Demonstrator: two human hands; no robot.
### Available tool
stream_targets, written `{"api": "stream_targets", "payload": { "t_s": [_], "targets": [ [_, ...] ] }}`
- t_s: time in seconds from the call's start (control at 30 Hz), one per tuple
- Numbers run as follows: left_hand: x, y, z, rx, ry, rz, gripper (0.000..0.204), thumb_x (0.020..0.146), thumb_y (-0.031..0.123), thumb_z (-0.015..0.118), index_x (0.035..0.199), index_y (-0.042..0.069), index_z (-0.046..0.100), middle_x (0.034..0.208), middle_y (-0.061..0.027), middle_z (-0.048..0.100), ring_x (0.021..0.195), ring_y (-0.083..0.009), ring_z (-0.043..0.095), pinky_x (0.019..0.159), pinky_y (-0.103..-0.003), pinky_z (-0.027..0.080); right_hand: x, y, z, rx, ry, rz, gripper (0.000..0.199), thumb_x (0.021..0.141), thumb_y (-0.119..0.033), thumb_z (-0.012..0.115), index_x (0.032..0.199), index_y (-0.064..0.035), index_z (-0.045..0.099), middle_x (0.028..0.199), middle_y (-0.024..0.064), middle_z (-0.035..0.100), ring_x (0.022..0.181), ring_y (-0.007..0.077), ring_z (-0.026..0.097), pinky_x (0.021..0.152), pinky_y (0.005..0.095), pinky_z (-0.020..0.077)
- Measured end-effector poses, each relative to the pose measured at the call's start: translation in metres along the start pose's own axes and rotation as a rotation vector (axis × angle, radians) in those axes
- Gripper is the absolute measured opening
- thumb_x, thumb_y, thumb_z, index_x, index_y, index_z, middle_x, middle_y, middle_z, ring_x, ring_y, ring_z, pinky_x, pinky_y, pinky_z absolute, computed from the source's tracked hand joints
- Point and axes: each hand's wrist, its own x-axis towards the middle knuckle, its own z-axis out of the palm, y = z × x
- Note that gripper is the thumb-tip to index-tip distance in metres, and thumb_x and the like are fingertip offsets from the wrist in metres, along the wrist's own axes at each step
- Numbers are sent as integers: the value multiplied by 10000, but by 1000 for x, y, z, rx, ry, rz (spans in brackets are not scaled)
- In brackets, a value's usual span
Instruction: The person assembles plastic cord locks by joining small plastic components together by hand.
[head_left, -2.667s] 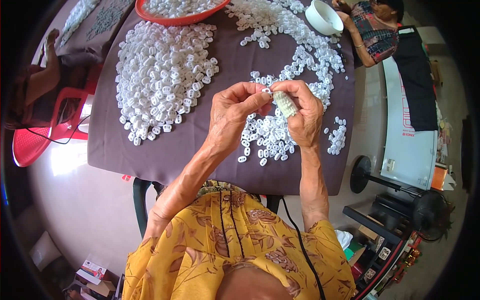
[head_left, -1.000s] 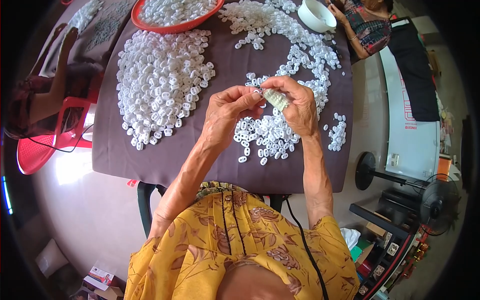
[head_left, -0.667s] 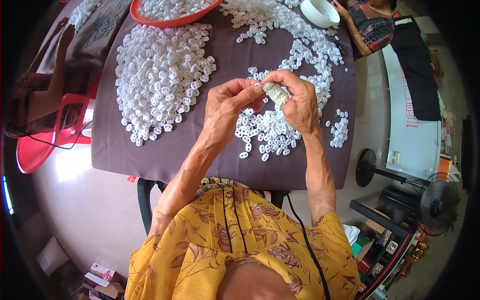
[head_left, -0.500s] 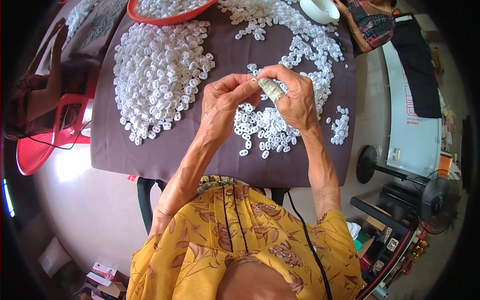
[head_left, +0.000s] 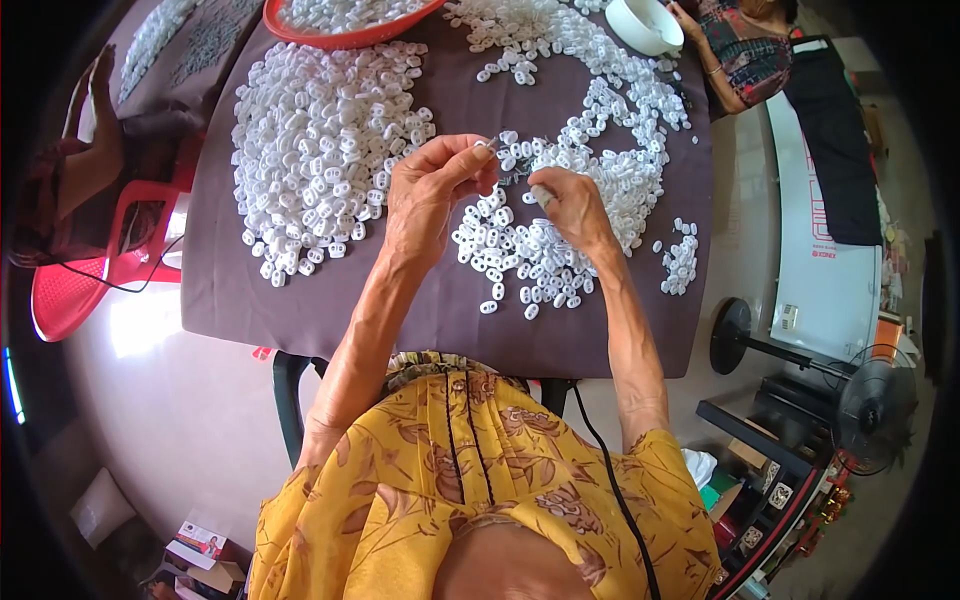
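My left hand [head_left: 425,205] is raised over the table's middle, thumb and forefinger pinched on a small greyish translucent piece [head_left: 491,144]. My right hand [head_left: 575,210] is a short way to its right, fingers curled closed beside a few small dark grey pieces [head_left: 514,168]. A pale finger cover [head_left: 542,195] sits on a digit of that hand. Whatever its fingertips hold, if anything, is hidden. Under and around both hands lies a loose heap of small white oval plastic pieces [head_left: 540,250] with two dark openings each.
A large pile of white oval pieces [head_left: 310,140] covers the table's left. Behind it stands a red basin [head_left: 350,38], with a white bowl [head_left: 645,28] at far right. Another person's arm [head_left: 725,80] reaches that bowl. A red chair [head_left: 85,290] and a fan [head_left: 875,410] flank the table.
My hands were together at the finger cover and have now parted. The left has shifted slightly left with the small piece showing; the right has dropped lower toward the heap.
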Motion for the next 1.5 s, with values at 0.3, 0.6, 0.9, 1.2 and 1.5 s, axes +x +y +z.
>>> {"api": "stream_targets", "payload": {
  "t_s": [0.3, 0.6, 0.9, 1.2, 1.5],
  "targets": [
    [2, -2, -2, -11, 35, -30, 161, 811, 129, 603, 908, 1, 602, 763, -54, 600, 668, -128, 555, 648, -257, 460, -5, 2, 17, -289, -46, -105, 113, 653, 39, 447, 732, -30, 490, 652, 133, 494, 628, 323, 525, 544, 415, 426],
    [-2, 1, 5, -80, -7, -40, 154, 793, 136, 627, 858, -1, 600, 743, -48, 598, 643, -114, 557, 615, -235, 460, -7, -3, 12, 24, 43, -24, 50, 711, -16, 570, 735, -9, 527, 668, 113, 561, 616, 246, 566, 533, 333, 451],
    [-8, 1, 14, -77, -43, -62, 109, 818, 124, 583, 833, 17, 581, 718, -46, 571, 643, -130, 545, 623, -252, 451, 12, -49, -47, 1300, 62, 308, 171, 810, -69, 520, 962, 4, 550, 798, 67, 581, 699, 163, 571, 665, 288, 467],
    [-20, 10, 27, -125, -111, -63, 135, 807, 139, 595, 833, 7, 590, 774, -68, 612, 720, -138, 586, 663, -260, 475, 13, -85, -56, 1061, 110, 292, 179, 797, -19, 484, 951, 26, 564, 852, 67, 594, 759, 149, 575, 703, 287, 475],
    [-16, 7, 23, -107, -91, 3, 137, 809, 115, 593, 862, -11, 589, 810, -91, 623, 753, -150, 601, 705, -264, 482, 19, -104, -70, 140, 155, -151, 288, 636, 105, 512, 879, -9, 617, 809, 70, 589, 753, 184, 594, 648, 267, 469]
  ]
}}
